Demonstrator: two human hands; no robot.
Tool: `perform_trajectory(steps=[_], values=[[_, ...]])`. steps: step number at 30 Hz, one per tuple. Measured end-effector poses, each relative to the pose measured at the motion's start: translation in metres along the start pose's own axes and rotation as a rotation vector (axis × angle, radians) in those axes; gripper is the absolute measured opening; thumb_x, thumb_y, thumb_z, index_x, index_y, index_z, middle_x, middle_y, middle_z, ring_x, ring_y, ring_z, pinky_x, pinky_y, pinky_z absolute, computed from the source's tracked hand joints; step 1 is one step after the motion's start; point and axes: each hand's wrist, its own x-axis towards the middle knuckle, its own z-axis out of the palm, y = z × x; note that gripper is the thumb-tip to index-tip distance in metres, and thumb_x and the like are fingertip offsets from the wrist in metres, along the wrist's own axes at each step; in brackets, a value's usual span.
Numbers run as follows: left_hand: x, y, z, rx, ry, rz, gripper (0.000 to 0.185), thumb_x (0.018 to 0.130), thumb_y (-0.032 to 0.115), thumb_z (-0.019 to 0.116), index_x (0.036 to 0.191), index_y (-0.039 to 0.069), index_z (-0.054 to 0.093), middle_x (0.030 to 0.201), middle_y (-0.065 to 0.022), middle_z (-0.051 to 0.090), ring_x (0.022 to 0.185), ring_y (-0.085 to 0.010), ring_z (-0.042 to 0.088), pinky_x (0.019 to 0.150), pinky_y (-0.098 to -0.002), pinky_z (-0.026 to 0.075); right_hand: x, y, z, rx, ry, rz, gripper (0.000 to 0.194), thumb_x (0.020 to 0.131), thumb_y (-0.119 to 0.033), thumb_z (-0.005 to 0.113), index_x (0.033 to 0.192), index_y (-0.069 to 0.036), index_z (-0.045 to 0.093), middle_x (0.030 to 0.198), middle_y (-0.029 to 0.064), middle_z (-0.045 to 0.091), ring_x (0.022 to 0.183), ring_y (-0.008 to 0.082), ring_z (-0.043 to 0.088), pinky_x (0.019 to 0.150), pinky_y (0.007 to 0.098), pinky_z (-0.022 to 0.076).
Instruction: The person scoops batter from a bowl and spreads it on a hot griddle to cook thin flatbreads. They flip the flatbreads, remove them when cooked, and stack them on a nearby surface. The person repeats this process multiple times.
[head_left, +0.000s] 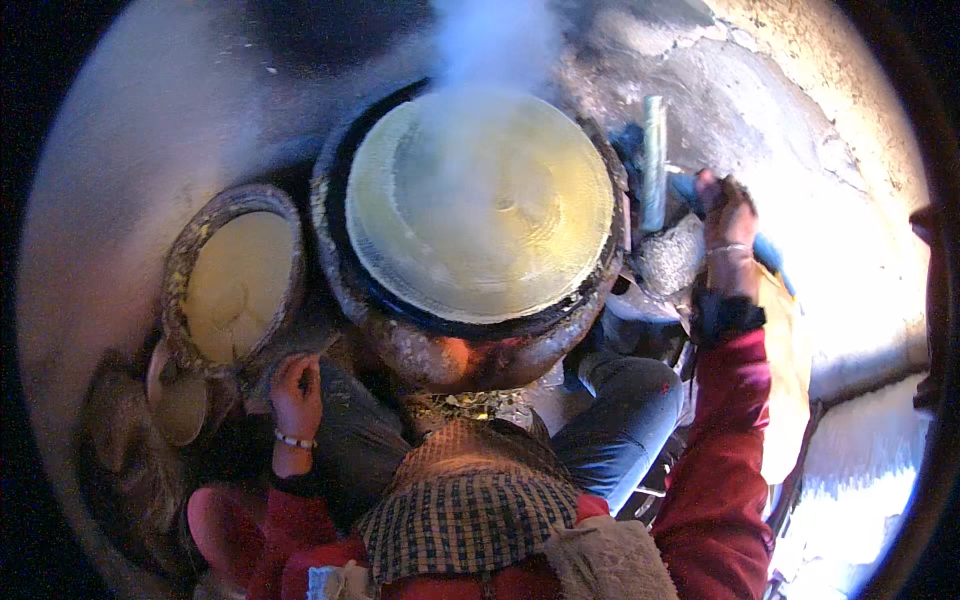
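Note:
Before me a round flatbread of pale batter (480, 217) covers a wide, dark-rimmed griddle (352, 289), with steam rising over its far part. My left hand (296, 394) is above my left leg, just right of a clay pot of batter (176, 277). Its fingers are curled; whether they pinch something thin is unclear. Out to the right, my right hand (729, 210) is blurred, its fingers bent beside a blue item (682, 187). I cannot tell if it grips anything. A grey, rough-surfaced lump (670, 259) lies just left of that wrist.
Fire glows under the griddle's near edge (465, 360). A pale green cylinder (654, 161) stands right of the griddle. Below the batter pot sits a small bowl (180, 409). A yellowish sheet or sack (784, 375) lies beyond my right forearm, near a bright wall (847, 225).

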Motion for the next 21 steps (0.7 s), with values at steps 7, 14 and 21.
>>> perform_trajectory(steps=[7, 14, 21], values=[[-0.018, -0.027, -0.090, 0.404, 0.380, -0.065, 0.024, 0.085, 0.010, 0.066, 0.108, 0.005, 0.064, 0.110, -0.0170, 0.061, 0.104, -0.0343, 0.056, 0.090, -0.0419, 0.046, -0.121, 0.051, 0.113, 0.285, -0.155, 0.242, 0.011, 0.093, -0.008, 0.057, 0.098, 0.001, 0.053, 0.088, 0.0158, 0.065, 0.081, 0.0306, 0.068, 0.077, 0.0431, 0.0577], [-0.030, -0.126, -0.122, -0.772, -0.017, -0.855, 0.021, 0.089, 0.013, 0.062, 0.108, 0.005, 0.060, 0.094, -0.0132, 0.065, 0.084, -0.0249, 0.064, 0.068, -0.0378, 0.052, -0.168, 0.095, 0.200, 0.308, -0.321, 0.388, 0.008, 0.095, -0.009, 0.054, 0.096, -0.002, 0.054, 0.086, 0.0165, 0.065, 0.084, 0.0314, 0.069, 0.080, 0.0445, 0.0575], [-0.032, -0.126, -0.094, -1.497, 0.092, -1.193, 0.024, 0.094, 0.021, 0.056, 0.109, 0.003, 0.058, 0.079, -0.0057, 0.060, 0.060, -0.0150, 0.053, 0.050, -0.0286, 0.047, -0.179, 0.128, 0.239, 0.166, -0.320, 0.392, 0.014, 0.096, -0.009, 0.050, 0.099, 0.004, 0.052, 0.091, 0.0185, 0.064, 0.085, 0.0303, 0.068, 0.079, 0.0416, 0.0587]])
